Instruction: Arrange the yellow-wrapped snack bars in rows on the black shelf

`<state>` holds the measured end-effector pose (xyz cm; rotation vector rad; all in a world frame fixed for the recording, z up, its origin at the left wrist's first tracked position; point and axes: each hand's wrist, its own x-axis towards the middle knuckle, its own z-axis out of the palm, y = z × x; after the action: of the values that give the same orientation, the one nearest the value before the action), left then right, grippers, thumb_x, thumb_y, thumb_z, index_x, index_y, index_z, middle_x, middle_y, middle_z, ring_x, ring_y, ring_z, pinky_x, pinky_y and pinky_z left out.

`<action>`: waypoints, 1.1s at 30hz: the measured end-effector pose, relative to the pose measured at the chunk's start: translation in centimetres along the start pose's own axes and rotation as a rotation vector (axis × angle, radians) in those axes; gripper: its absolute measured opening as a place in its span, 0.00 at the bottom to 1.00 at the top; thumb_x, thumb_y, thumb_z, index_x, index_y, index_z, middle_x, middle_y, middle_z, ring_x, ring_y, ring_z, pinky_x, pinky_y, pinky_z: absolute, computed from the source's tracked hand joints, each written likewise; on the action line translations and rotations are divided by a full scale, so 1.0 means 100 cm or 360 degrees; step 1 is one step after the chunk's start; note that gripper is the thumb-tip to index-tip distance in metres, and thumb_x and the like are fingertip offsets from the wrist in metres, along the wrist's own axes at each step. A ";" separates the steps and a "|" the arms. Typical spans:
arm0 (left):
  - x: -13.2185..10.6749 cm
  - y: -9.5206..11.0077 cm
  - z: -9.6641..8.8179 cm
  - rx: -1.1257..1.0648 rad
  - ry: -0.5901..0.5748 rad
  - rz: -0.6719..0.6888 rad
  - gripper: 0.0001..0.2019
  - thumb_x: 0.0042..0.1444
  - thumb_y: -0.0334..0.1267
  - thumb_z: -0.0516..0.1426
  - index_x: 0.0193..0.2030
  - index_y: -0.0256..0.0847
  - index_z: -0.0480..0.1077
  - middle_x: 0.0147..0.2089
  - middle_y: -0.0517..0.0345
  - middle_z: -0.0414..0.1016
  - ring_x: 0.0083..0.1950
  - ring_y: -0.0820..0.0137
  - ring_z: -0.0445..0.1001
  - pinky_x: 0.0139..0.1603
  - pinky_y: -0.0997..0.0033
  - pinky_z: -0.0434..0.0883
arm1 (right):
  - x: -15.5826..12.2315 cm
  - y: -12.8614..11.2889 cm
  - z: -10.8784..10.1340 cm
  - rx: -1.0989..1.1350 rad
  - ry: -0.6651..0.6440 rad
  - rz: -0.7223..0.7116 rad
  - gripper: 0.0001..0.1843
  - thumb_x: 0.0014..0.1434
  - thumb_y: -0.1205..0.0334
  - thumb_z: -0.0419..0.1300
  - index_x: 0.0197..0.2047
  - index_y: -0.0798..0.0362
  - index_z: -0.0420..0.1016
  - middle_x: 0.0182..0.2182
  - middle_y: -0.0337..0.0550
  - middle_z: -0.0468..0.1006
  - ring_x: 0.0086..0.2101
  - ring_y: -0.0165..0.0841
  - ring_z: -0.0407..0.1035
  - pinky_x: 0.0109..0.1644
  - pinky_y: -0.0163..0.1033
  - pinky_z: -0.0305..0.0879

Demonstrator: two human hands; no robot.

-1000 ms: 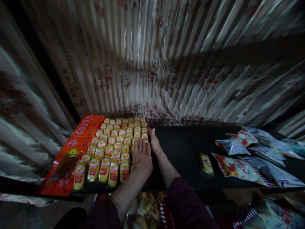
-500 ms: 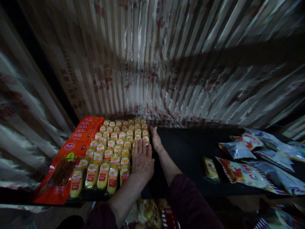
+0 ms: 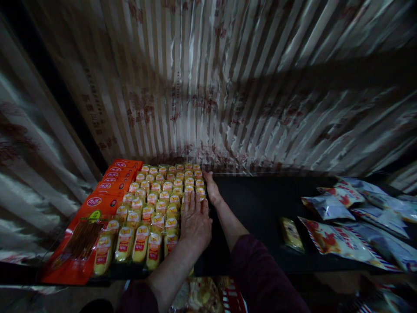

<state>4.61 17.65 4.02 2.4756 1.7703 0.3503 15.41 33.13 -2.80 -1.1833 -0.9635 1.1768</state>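
Rows of small wrapped yellow cakes (image 3: pixel 141 243) with red labels stand packed on a black shelf (image 3: pixel 257 204). My left hand (image 3: pixel 196 221) lies flat over the right-hand columns of cakes, its fingers stretched toward the back and covering some packs. Against the right side of the block rests my right hand (image 3: pixel 212 188), held on edge near the back with fingers extended; part of its palm side is hidden. Both hands grasp nothing.
Orange snack packets (image 3: pixel 94 204) overlap in a column left of the cakes. On the right lie one loose wrapped piece (image 3: pixel 292 234) and several white-and-blue bags (image 3: pixel 342 241). More packaged food (image 3: pixel 205 293) shows below the shelf edge. A striped foil sheet (image 3: pixel 208 87) hangs behind.
The view has shifted slightly. My right hand has edged a little to the left against the cakes; my left hand stays nearly where it was.
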 end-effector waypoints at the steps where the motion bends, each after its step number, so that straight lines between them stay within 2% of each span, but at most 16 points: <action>1: 0.000 0.000 0.000 0.0000 -0.0008 -0.0001 0.28 0.59 0.45 0.49 0.64 0.32 0.60 0.70 0.41 0.51 0.72 0.51 0.42 0.70 0.45 0.44 | -0.001 -0.001 0.000 -0.0006 -0.0006 0.0000 0.40 0.54 0.30 0.48 0.56 0.52 0.72 0.57 0.44 0.70 0.61 0.38 0.59 0.68 0.43 0.47; 6: 0.002 0.001 0.000 -0.0013 -0.0020 -0.0014 0.28 0.60 0.45 0.48 0.64 0.33 0.60 0.70 0.42 0.50 0.72 0.52 0.42 0.70 0.44 0.43 | -0.010 -0.010 0.005 -0.0095 -0.0054 0.0067 0.39 0.53 0.31 0.51 0.56 0.51 0.72 0.52 0.43 0.75 0.60 0.41 0.61 0.68 0.45 0.48; 10: 0.002 0.001 0.002 -0.0011 0.0013 -0.0002 0.28 0.59 0.46 0.48 0.64 0.34 0.61 0.70 0.43 0.52 0.72 0.53 0.42 0.70 0.43 0.43 | -0.014 -0.014 0.009 -0.0059 -0.0064 0.0089 0.39 0.54 0.31 0.50 0.55 0.52 0.73 0.49 0.44 0.78 0.57 0.42 0.65 0.66 0.45 0.51; 13: 0.001 0.001 0.001 -0.0017 0.0019 0.0003 0.28 0.59 0.45 0.48 0.64 0.34 0.60 0.70 0.43 0.52 0.72 0.53 0.43 0.69 0.43 0.43 | -0.015 -0.014 0.009 -0.0052 -0.0078 0.0083 0.40 0.53 0.30 0.49 0.54 0.52 0.74 0.49 0.44 0.78 0.57 0.41 0.65 0.67 0.44 0.50; 17: -0.001 0.002 -0.002 -0.0044 -0.0028 -0.0011 0.28 0.59 0.45 0.49 0.64 0.33 0.59 0.70 0.41 0.50 0.72 0.54 0.42 0.70 0.45 0.42 | -0.017 -0.011 0.002 -0.0062 0.0032 0.0011 0.41 0.53 0.29 0.49 0.57 0.52 0.71 0.57 0.43 0.71 0.61 0.40 0.58 0.68 0.45 0.46; 22: -0.007 0.007 -0.006 -0.0040 0.0033 0.0007 0.28 0.60 0.45 0.49 0.64 0.35 0.60 0.71 0.42 0.49 0.72 0.53 0.41 0.70 0.45 0.44 | -0.026 -0.002 -0.015 -0.0041 0.0091 -0.0022 0.42 0.53 0.30 0.49 0.60 0.52 0.66 0.63 0.41 0.61 0.65 0.37 0.49 0.69 0.44 0.42; 27: -0.020 0.020 -0.012 -0.0049 -0.0016 0.0083 0.27 0.60 0.43 0.48 0.64 0.32 0.60 0.70 0.39 0.48 0.72 0.53 0.38 0.70 0.45 0.46 | -0.053 -0.001 -0.030 -0.0035 0.0067 -0.0094 0.38 0.55 0.32 0.48 0.60 0.48 0.67 0.63 0.38 0.61 0.65 0.35 0.49 0.70 0.44 0.42; 33: -0.047 0.037 -0.017 -0.0089 -0.0084 0.0149 0.25 0.61 0.40 0.46 0.61 0.28 0.64 0.69 0.37 0.49 0.72 0.53 0.41 0.70 0.47 0.47 | -0.100 -0.011 -0.037 -0.0093 0.0070 -0.0122 0.40 0.54 0.30 0.47 0.60 0.48 0.66 0.63 0.39 0.61 0.65 0.38 0.49 0.70 0.46 0.40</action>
<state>6.24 11.89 5.75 2.5103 1.6063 0.3333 17.55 22.69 -1.91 -1.2032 -1.0074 1.0641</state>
